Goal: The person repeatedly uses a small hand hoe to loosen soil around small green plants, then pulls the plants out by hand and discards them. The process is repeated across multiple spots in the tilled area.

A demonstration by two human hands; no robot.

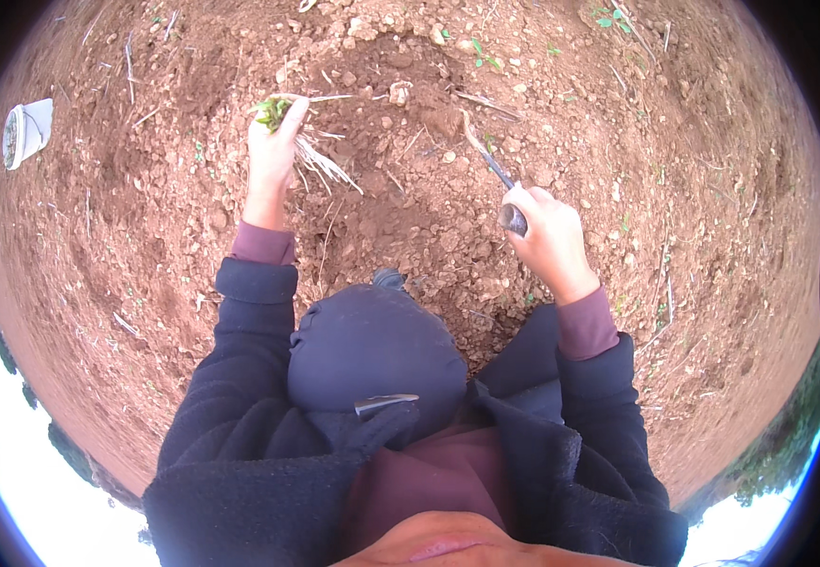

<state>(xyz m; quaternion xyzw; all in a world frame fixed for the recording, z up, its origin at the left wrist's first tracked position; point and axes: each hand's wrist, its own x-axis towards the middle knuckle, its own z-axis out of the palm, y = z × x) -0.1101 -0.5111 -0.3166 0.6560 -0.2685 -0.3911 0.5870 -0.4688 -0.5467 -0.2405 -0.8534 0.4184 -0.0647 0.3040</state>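
Observation:
My left hand (276, 145) holds a bunch of green plants (273, 113), with the leafy tops showing by the thumb and pale roots or stems (325, 164) hanging out toward the right. In my right hand (548, 227) is a hand tool (498, 169) with a rounded handle end and a narrow dark metal shank. Its curved, soil-coloured tip points up and left, at the loose soil. Between the hands lies dug reddish-brown soil (395, 205) with clods and small stones.
A white plastic bucket (34, 131) stands on the soil at the far left, its contents unclear. Dry stalks (488, 105) and small green seedlings (481, 55) are scattered about. My bent knee (374, 347) in dark trousers is close below the dug soil.

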